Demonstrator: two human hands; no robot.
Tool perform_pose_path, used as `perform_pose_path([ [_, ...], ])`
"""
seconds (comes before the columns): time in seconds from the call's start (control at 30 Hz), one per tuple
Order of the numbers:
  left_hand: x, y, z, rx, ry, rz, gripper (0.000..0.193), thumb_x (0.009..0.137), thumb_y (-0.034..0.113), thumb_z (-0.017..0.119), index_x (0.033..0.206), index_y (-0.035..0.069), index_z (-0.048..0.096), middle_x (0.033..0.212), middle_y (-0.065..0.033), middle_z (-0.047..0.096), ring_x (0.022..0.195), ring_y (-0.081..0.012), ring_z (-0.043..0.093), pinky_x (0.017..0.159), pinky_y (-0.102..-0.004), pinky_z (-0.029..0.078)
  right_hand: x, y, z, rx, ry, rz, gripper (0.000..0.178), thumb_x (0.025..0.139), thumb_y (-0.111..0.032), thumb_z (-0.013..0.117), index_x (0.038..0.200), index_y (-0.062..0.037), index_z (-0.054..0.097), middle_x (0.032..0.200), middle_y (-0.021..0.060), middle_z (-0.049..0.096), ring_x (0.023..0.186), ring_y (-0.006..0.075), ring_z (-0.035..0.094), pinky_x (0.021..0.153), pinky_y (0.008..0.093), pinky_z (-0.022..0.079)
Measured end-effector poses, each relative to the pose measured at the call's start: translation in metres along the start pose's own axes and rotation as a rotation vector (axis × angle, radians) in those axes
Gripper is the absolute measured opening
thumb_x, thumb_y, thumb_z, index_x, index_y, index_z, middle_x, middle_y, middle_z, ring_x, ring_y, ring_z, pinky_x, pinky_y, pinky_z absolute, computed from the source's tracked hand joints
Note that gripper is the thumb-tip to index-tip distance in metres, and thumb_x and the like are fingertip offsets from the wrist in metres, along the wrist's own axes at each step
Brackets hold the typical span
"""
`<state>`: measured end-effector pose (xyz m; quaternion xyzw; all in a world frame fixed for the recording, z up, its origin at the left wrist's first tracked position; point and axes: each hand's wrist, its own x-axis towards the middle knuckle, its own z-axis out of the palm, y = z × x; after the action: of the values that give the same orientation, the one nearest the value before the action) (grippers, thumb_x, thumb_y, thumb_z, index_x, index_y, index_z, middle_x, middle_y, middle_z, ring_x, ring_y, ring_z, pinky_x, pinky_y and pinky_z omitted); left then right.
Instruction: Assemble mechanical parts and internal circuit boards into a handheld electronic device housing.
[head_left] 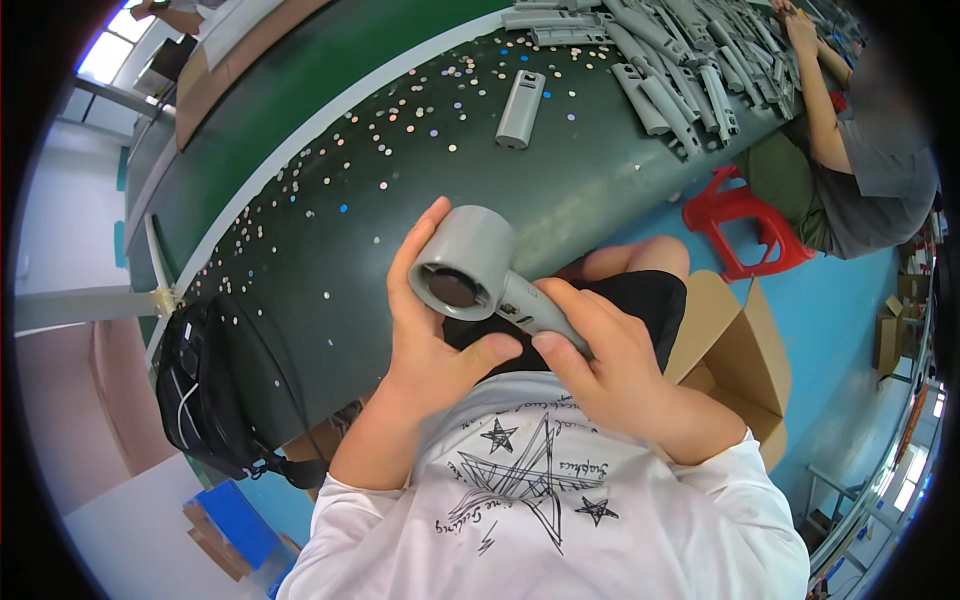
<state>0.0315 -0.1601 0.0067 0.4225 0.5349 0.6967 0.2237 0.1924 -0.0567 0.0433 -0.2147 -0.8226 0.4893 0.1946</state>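
Note:
Above my lap I hold a grey plastic housing shaped like a hair dryer (487, 232), with a wide round barrel and a straight handle. Its round opening is tilted toward me and looks dark inside. My left hand (430, 345) cups the barrel from the left, fingers behind it and thumb pointing to the handle. The handle (545, 318) sits in my right hand (615, 350), the thumb near its lower end. Small slots or buttons show on the handle. Farther off, a single grey handle shell (521, 110) lies on the dark green table (400, 205).
A heap of grey shells (680, 75) covers the far right of the table. Small round dots (343, 209) are scattered over it. A black bag (205, 390) hangs at the left edge. To the right are an open cardboard box (740, 365), a red stool (745, 220) and a seated person (880, 170).

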Motion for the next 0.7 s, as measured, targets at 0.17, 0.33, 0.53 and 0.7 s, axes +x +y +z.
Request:
perform_pose_path([
  [0.17, -0.005, 0.006, -0.003, -0.052, 0.005, -0.019, 0.105, 0.067, 0.020, 0.090, 0.145, 0.005, 0.022, 0.152, -0.0233, 0.023, 0.133, -0.0302, 0.040, 0.106, -0.0418, 0.039, -0.001, -0.001, 0.002, -0.261, 0.113, -0.236, 0.045, 0.078, -0.012, 0.072, 0.119, 0.0009, 0.059, 0.089, 0.0111, 0.061, 0.067, 0.0257, 0.061, 0.058, 0.0320, 0.051],
  [0.33, -0.003, 0.005, 0.002, -0.016, 0.055, 0.033, 0.100, 0.067, 0.016, 0.090, 0.143, 0.006, 0.026, 0.148, -0.0246, 0.028, 0.131, -0.0298, 0.042, 0.105, -0.0413, 0.040, -0.003, -0.001, 0.002, -0.166, 0.093, -0.246, 0.047, 0.076, -0.009, 0.073, 0.119, 0.0030, 0.059, 0.093, 0.0135, 0.062, 0.070, 0.0250, 0.062, 0.061, 0.0326, 0.052],
  [0.53, -0.001, 0.012, 0.005, -0.052, 0.063, 0.015, 0.088, 0.072, 0.007, 0.083, 0.140, 0.005, 0.028, 0.146, -0.0228, 0.032, 0.127, -0.0281, 0.045, 0.104, -0.0416, 0.041, -0.004, -0.002, -0.005, -0.048, -0.047, -0.221, 0.056, 0.079, -0.004, 0.068, 0.130, 0.0069, 0.048, 0.099, 0.0166, 0.062, 0.079, 0.0249, 0.063, 0.069, 0.0321, 0.052],
  [0.7, 0.009, 0.015, 0.002, -0.157, 0.280, -0.225, 0.065, 0.082, 0.014, 0.065, 0.138, 0.001, 0.034, 0.138, -0.0208, 0.044, 0.110, -0.0383, 0.060, 0.082, -0.0422, 0.058, -0.015, -0.001, -0.004, 0.538, -0.260, 0.077, 0.063, 0.084, -0.001, 0.061, 0.140, 0.0069, 0.035, 0.111, 0.0166, 0.060, 0.091, 0.0193, 0.065, 0.073, 0.0312, 0.053],
])
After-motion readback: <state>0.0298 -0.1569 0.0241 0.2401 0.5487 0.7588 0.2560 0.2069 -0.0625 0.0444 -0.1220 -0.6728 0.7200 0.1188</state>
